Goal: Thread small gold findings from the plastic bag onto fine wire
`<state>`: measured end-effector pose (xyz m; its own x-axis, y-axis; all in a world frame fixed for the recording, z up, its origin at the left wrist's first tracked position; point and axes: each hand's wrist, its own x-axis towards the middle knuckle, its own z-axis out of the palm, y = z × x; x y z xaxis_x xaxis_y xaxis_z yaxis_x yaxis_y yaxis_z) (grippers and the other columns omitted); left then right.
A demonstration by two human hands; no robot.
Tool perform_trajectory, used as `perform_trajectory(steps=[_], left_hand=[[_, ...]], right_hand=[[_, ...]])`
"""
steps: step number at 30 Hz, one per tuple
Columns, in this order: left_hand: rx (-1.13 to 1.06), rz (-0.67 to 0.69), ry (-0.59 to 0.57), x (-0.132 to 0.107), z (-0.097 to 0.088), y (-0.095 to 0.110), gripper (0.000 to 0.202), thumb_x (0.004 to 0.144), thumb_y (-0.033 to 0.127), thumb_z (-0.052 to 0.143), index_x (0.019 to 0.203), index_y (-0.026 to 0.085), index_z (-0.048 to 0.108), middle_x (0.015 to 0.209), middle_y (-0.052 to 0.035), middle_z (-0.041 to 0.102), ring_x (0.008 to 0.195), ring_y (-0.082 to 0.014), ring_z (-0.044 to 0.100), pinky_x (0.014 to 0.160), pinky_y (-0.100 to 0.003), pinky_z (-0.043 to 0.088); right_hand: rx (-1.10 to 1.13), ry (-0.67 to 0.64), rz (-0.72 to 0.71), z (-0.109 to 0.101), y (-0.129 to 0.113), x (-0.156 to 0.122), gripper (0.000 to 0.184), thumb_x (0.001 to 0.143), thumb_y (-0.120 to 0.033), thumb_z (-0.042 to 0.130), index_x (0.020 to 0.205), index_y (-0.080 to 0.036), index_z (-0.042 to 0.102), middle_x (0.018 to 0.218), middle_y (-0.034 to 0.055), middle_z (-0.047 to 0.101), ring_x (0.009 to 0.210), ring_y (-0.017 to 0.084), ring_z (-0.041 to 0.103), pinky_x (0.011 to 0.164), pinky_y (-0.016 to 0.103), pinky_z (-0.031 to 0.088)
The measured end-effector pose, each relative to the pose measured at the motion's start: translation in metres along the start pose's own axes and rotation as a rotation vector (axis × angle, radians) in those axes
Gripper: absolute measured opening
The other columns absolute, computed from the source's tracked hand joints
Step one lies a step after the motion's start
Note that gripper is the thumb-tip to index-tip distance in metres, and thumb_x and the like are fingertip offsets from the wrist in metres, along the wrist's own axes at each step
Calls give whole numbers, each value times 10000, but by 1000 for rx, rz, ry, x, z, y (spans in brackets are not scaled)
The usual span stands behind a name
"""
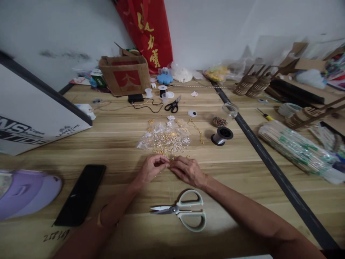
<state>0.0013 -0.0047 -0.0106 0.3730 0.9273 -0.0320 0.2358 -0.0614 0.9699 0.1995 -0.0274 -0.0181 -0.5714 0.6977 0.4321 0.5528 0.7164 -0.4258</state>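
Note:
My left hand (151, 169) and my right hand (187, 171) rest on the wooden table (121, 144), fingertips meeting in a pinch at a tiny piece too small to name. Just beyond them lies a heap of small clear bags with gold findings (165, 136). A short gold chain (198, 131) lies to the right of the heap. White-handled scissors (185, 212) lie shut on the table right below my hands.
A black phone (81, 194) lies at the left, a purple cap (25, 192) beyond it. A wire spool (222, 136), a bead pile (219, 121), black scissors (173, 104), a cardboard box (125, 75) and a white board (35, 115) stand around. Bagged sticks (293, 147) lie right.

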Motion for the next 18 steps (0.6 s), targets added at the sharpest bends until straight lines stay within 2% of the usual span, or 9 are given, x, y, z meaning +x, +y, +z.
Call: perform_trajectory(steps=[8, 14, 18], left_hand=[[-5, -10, -4, 0, 0, 1, 89, 698, 179, 658, 768, 123, 654, 714, -28, 669, 665, -130, 599, 643, -219, 466], [14, 4, -6, 0, 0, -1, 84, 705, 188, 653, 763, 127, 658, 700, -23, 664, 654, -128, 592, 627, -215, 458], [17, 9, 0, 0, 1, -1, 79, 696, 173, 654, 763, 132, 659, 694, -17, 659, 642, -124, 585, 615, -211, 453]], right_hand=[[-20, 9, -36, 0, 0, 0, 183, 940, -236, 452, 1053, -183, 587, 972, 72, 651, 845, 141, 626, 691, 232, 468], [-8, 18, -18, 1, 0, 1, 155, 937, -240, 457, 1010, -170, 575, 877, 59, 649, 773, 136, 614, 648, 230, 454], [-2, 6, -34, 1, 0, 0, 174, 947, -231, 432, 1033, -175, 572, 896, 68, 644, 795, 139, 612, 662, 234, 454]])
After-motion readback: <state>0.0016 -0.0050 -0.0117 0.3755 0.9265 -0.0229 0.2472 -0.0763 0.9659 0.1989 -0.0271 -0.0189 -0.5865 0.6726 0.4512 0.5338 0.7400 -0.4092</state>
